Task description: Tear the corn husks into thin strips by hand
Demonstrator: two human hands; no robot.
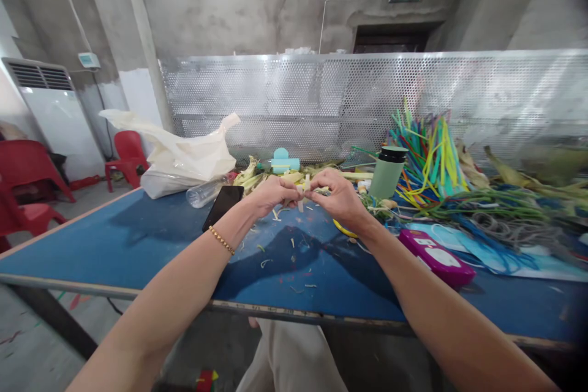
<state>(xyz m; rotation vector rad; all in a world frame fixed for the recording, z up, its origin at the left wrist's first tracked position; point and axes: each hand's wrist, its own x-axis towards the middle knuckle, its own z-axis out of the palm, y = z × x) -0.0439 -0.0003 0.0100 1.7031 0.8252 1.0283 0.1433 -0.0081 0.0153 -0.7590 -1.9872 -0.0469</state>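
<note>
My left hand [275, 192] and my right hand [339, 193] meet above the middle of the blue table [257, 278]. Both are closed in a pinch on a small pale strip [301, 204], which sticks up and down between the fingertips. It resembles dried corn husk, but it is too small to be sure. Small pale scraps [293, 242] lie on the table below. Behind my hands is a heap of pale corn husks [248, 173]. Close to my left forearm lies a black phone [223, 205].
To the left are a white plastic bag [190, 156] and a clear bottle [202, 195]. On the right stand a green cup [388, 173], a bundle of colored strips [434, 159], and a purple box [436, 257]. A perforated metal panel [275, 98] runs behind the table.
</note>
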